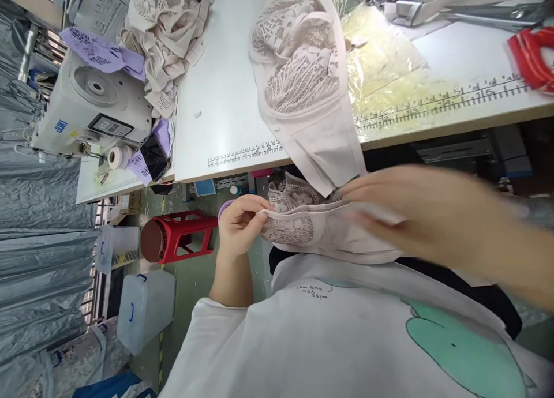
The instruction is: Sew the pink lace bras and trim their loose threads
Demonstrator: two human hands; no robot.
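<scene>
"Beige lace and cloth, head view: where does the bra lie, and how is it held?"

"Just in front of the person's white shirt, below the edge of the tabletop. The left hand pinches its edge between thumb and fingers. The right hand is blurred over the opposite end; whether its fingers grip cannot be told."

"How should such a piece handle?"

"Probably light, soft and limp, not slippery. Its lace seems the part most easily snagged, so the plain hemmed edge would be the better hold."

"And the count?"

"One bra at the hands; a second bra on the tabletop, its band hanging down to the first, whether touching is unclear. At left, one heap of similar garments, too tangled to number, and one sewing machine. At right, one pair of red-handled scissors. On the floor, one red stool and at least two plastic tubs."
</scene>
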